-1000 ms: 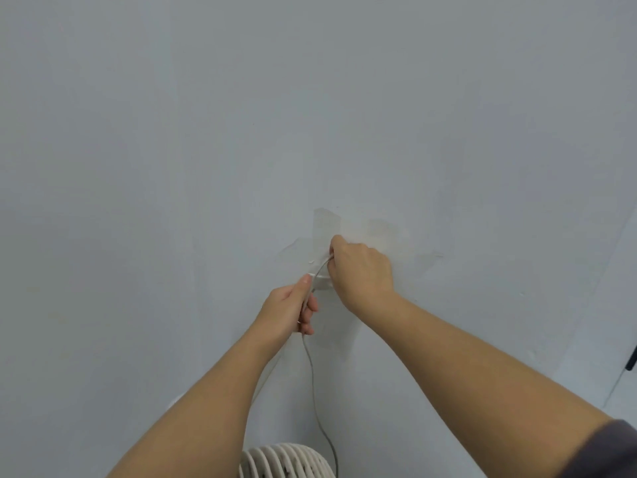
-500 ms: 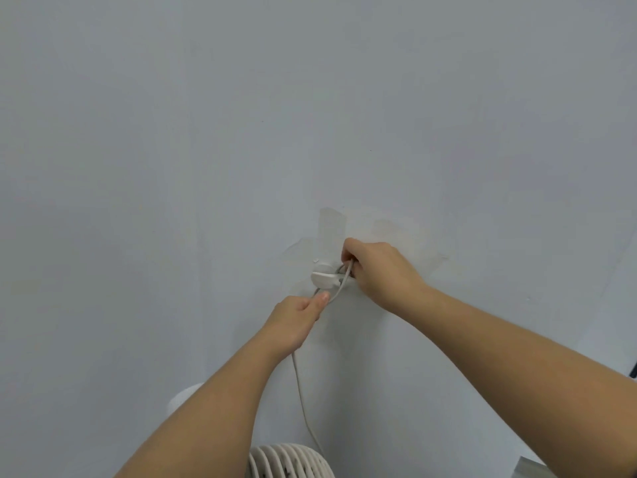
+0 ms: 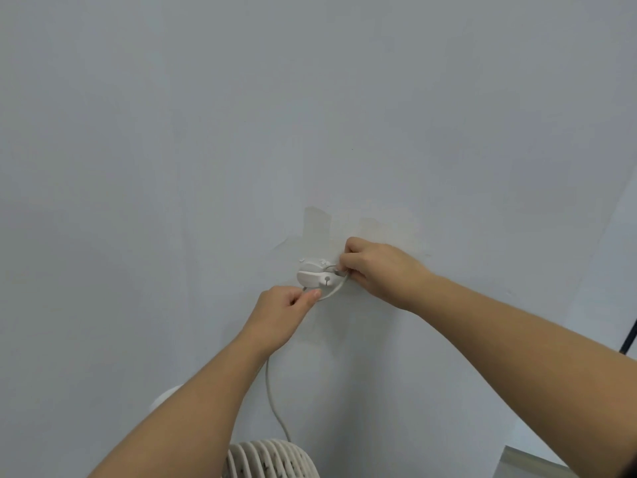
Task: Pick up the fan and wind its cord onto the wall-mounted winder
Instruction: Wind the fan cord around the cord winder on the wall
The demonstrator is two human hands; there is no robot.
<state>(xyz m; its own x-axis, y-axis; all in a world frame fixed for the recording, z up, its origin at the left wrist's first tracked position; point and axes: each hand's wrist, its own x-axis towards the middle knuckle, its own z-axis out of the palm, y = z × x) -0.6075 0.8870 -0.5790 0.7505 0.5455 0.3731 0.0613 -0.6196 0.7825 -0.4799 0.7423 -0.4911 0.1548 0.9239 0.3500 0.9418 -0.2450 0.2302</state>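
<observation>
Right hand (image 3: 379, 270) is up against the wall (image 3: 172, 132), fingers pinched shut on the cord (image 3: 270, 384) right at the winder's right edge. Left hand (image 3: 282, 313) sits just below and to the left of it, thumb and forefinger closed on the same cord, so a short loop curves between the two hands under the winder (image 3: 314, 274). The winder is a small white rounded thing stuck to the wall, with pale patches of tape or old adhesive (image 3: 317, 224) above and beside it. From the left hand the cord drops down past the forearm to the fan (image 3: 272, 460) — only the top of its white ribbed grille shows at the bottom, nearer than the wall. Can't tell how many turns are already on the winder.
</observation>
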